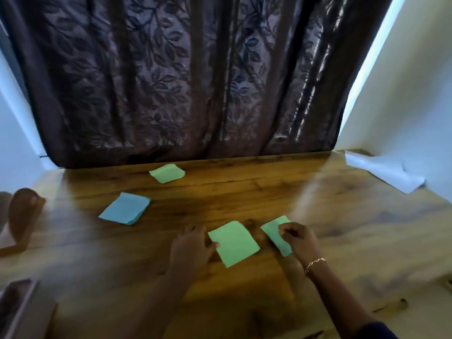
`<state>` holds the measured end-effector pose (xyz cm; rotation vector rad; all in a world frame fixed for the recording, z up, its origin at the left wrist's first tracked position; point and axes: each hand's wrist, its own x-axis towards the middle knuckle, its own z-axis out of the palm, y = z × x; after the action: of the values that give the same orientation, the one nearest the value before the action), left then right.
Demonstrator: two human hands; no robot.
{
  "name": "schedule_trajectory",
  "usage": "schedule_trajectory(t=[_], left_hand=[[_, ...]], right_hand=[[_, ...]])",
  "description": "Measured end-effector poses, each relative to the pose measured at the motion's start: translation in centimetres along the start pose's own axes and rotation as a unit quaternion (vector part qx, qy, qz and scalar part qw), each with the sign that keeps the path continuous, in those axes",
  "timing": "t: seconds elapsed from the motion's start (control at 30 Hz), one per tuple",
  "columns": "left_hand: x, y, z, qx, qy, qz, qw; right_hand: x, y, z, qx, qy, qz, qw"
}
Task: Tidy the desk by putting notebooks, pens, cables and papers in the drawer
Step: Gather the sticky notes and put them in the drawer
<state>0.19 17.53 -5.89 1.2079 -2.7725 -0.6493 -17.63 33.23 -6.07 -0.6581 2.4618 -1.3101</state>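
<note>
Two sets of fingers work at the near middle of the brown wooden surface (244, 192). The fingers (287, 231) of the right hand (299, 238) are curled and pinch the right edge of a small green paper slip (275, 232). The slip is tilted, with its far corner pointing away and its near end partly hidden by the hand. A thin metal chain bracelet (315, 261) circles that wrist. The left hand (189, 250) lies palm down, its fingers fairly straight on the wood and curled round nothing. Its thumb (216, 245) touches the left edge of a larger green paper sheet (233, 243). That sheet lies flat between the two hands, just beside the slip, with a narrow strip of wood showing between them.

Farther out to the left rests a blue stack of paper notes (124, 208), well apart from both hands. Beyond it, near the far edge of the surface, lies a pale green folded paper note (167, 172). At the far right corner a creased white paper sheet (386, 171) lies on the wood against the white wall (415, 81). A dark purple leaf-patterned curtain (171, 81) hangs behind the surface down to its far edge. At the left border sits a blurred brown shape (23, 216), too smeared to identify. In the bottom left corner there is a grey straight-edged thing (17, 304); whether it is the drawer cannot be told
</note>
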Motion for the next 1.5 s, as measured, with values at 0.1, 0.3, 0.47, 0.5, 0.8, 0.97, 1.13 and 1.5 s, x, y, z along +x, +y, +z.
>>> schedule_trajectory(t=[0.1,0.3,0.47,0.5,0.8,0.97,1.13,1.5], left_hand=[[2.1,1.7,0.6,0.015,-0.003,-0.028,0.999],[4.0,3.8,1.9,0.058,-0.034,-0.087,0.994],[4.6,4.4,2.2,0.075,-0.041,-0.106,0.991],[4.6,4.4,2.2,0.073,-0.042,-0.107,0.991],[3.9,5.0,2.5,-0.049,0.012,-0.086,0.995],[2.9,2.7,0.5,-0.105,0.006,-0.068,0.992],[1.2,-3.1,-3.2,-0.12,-0.081,-0.053,0.988],[-3.1,-12.9,-6.3,-0.053,-0.104,-0.1,0.988]], right_hand=[[3.6,1.3,-2.3,-0.066,0.037,0.023,0.997],[7.4,2.4,-3.1,-0.196,-0.007,0.05,0.979],[8.2,2.4,-2.7,-0.312,-0.074,0.059,0.945],[8.5,2.7,-2.5,-0.304,-0.073,0.069,0.947],[9.0,3.0,-1.6,-0.29,-0.059,0.071,0.952],[9.4,2.6,-0.7,-0.311,-0.036,0.068,0.947],[9.3,2.6,-0.6,-0.297,-0.039,0.081,0.951],[1.4,-2.4,1.2,0.109,-0.156,0.097,0.977]])
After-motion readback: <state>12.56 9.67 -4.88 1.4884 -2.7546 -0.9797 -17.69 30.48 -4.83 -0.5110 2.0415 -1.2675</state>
